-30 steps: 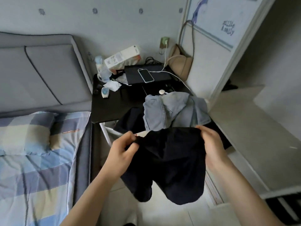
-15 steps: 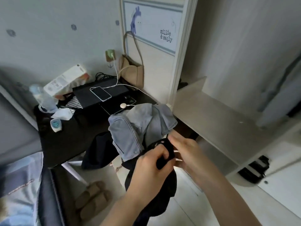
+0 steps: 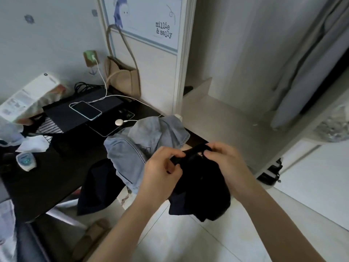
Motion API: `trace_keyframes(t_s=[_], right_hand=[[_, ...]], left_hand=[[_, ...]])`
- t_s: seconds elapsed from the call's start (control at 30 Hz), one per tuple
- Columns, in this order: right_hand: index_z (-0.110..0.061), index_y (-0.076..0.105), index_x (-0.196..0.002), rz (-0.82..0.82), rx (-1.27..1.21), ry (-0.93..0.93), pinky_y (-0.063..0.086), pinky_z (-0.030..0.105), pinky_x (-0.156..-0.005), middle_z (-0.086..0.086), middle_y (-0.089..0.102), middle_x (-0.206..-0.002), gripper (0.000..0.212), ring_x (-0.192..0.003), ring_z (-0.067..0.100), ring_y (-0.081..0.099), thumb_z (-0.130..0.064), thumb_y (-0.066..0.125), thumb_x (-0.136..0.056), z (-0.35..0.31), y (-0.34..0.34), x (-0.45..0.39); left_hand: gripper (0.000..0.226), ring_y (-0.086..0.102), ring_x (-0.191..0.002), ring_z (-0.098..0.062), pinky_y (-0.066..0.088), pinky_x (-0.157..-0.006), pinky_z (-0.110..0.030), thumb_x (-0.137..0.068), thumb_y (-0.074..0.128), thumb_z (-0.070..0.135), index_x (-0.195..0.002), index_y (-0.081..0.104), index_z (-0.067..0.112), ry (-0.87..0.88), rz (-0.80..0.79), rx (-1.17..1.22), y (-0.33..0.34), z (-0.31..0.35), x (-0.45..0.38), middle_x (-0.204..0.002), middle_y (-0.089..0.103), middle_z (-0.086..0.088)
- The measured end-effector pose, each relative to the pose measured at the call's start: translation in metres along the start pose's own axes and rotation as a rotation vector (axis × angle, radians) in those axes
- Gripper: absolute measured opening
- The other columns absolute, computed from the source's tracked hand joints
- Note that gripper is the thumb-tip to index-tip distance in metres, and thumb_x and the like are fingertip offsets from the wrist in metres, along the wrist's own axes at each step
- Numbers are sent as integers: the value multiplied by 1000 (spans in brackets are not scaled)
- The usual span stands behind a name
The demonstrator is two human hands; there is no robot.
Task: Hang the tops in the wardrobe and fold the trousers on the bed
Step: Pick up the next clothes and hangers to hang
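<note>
I hold a black garment [image 3: 202,188] in front of me with both hands. My left hand [image 3: 160,171] pinches its gathered top edge, and my right hand [image 3: 224,163] grips the same edge a little to the right. The rest of the cloth hangs bunched below my hands. Behind it a light blue denim garment [image 3: 143,142] lies draped over the near corner of the black desk [image 3: 43,178], with a dark navy garment [image 3: 98,188] hanging under it. The open wardrobe [image 3: 226,118] with a pale shelf stands at the right.
On the desk lie a phone [image 3: 86,110] on a charging cable, a laptop, a white box and tissues. A beige bag [image 3: 124,76] hangs against the wardrobe side. Grey clothes [image 3: 309,78] hang inside the wardrobe. Slippers [image 3: 90,237] sit on the tiled floor.
My view has swung right from the bed towards the wardrobe. My hands have come together, gathering the spread black garment into a bunch.
</note>
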State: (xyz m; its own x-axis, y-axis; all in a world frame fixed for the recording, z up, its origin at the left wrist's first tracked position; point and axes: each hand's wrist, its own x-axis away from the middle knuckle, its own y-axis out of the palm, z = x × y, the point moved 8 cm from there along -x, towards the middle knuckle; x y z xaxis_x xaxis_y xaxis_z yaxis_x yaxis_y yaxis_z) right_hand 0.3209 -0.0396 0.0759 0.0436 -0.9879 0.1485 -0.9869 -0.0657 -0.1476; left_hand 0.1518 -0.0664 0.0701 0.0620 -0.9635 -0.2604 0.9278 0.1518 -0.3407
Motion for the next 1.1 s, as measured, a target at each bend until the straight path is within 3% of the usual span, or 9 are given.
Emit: trace_keyframes(t_s=[0.13,0.27,0.37,0.53,0.67,0.83,0.93,1.0,1.1], right_hand=[[-21,69,-75,-23,242,-198,46,26,-73,-10,66,-68,22,-73,11,63,-6,60,-87,-40,-12,-4],[-13,72,-94,-8,551,-347,45,16,-75,-5,71,-86,12,-82,6,64,-9,61,-89,-71,-38,-11],[-21,71,-92,-50,609,-380,42,9,-74,-12,70,-87,17,-83,-2,62,-9,59,-90,-81,-56,-18],[-19,68,-98,-8,723,-436,40,7,-73,-17,66,-86,15,-84,-5,58,-14,54,-94,-83,-102,-48],[-20,61,-106,-42,837,-528,35,2,-74,-22,57,-90,15,-84,-7,52,-20,58,-91,-72,-134,-81],[-12,56,-92,102,995,-452,32,21,-69,-4,50,-83,13,-79,16,49,-5,55,-81,-38,-186,-140],[-18,52,-73,243,816,-332,40,26,-62,-1,57,-65,21,-65,16,60,0,53,-84,-36,-224,-172],[-24,45,-70,195,603,-282,39,19,-56,-3,59,-61,30,-58,9,59,1,52,-86,-34,-236,-193],[-27,50,-95,-117,650,-256,43,18,-73,-3,58,-96,22,-85,7,56,-23,66,-82,-14,-210,-217]], left_hand=[[48,50,-58,-4,38,-60,-7,-76,60,-9,-90,61,36,100,-62,-36,18,20,-24,-78,54,15],[46,58,-66,-6,46,-68,-13,-80,64,1,-96,55,43,135,-235,9,49,31,-49,-80,57,12],[42,63,-69,-7,50,-71,-15,-79,72,14,-101,55,45,109,-285,33,74,34,-69,-78,64,11],[29,64,-66,-2,45,-65,-10,-81,73,12,-81,63,40,170,-321,-10,112,48,-115,-72,68,15],[13,64,-64,-4,50,-63,-17,-73,67,21,-75,67,33,71,-317,212,128,62,-157,-67,69,5],[12,56,-56,-8,47,-56,-26,-74,64,22,-69,61,33,87,-265,101,148,78,-208,-58,59,7],[5,54,-50,-7,43,-50,-24,-70,61,26,-67,58,29,50,-227,69,155,76,-233,-54,57,6],[2,55,-50,-7,44,-49,-22,-68,61,28,-68,59,28,27,-227,29,159,72,-246,-56,59,4],[6,56,-51,-10,42,-45,-22,-70,63,27,-71,60,22,-44,-244,192,167,68,-260,-62,62,-3]])
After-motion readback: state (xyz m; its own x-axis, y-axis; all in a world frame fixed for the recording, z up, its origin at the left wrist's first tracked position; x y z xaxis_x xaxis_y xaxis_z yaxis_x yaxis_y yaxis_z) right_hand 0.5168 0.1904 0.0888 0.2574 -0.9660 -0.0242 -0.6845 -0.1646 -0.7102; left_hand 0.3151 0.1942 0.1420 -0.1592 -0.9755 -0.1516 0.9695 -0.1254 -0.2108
